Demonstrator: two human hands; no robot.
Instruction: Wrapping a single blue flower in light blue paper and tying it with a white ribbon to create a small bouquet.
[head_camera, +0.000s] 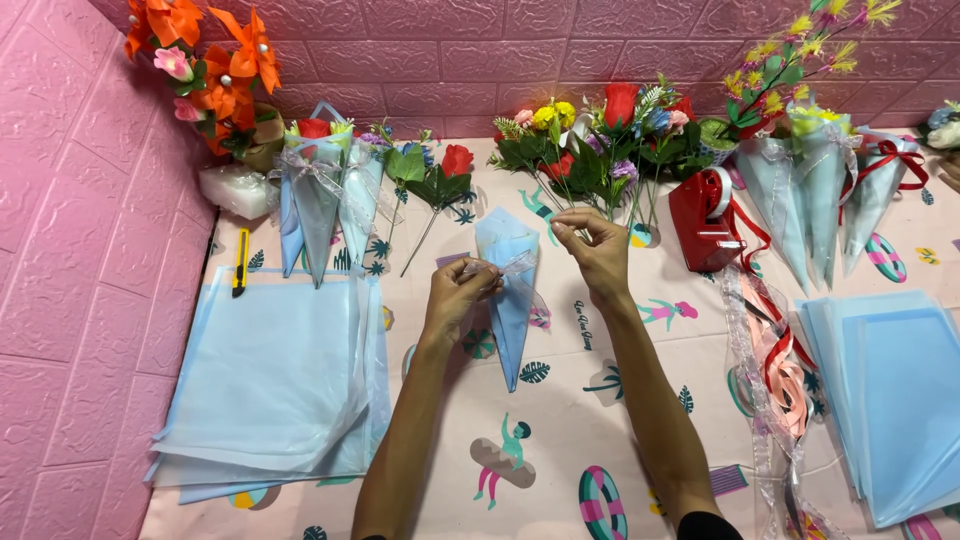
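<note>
Nearest us, open patterned worktop (560, 440) lies between the forearms, hemmed in by a stack of pale blue sheets (270, 380) on the left and more blue sheets (900, 400) on the right. Up a little: the left hand (455, 300) pinches a sheer ribbon (505, 268) against the blue paper cone (510, 300), which lies point-down between both hands. The right hand (600, 250) pinches the ribbon's other end just above the cone. Beyond stand a red tape dispenser (705, 220), loose artificial flowers (600, 140) and wrapped bouquets (320, 190) by the pink wall.
</note>
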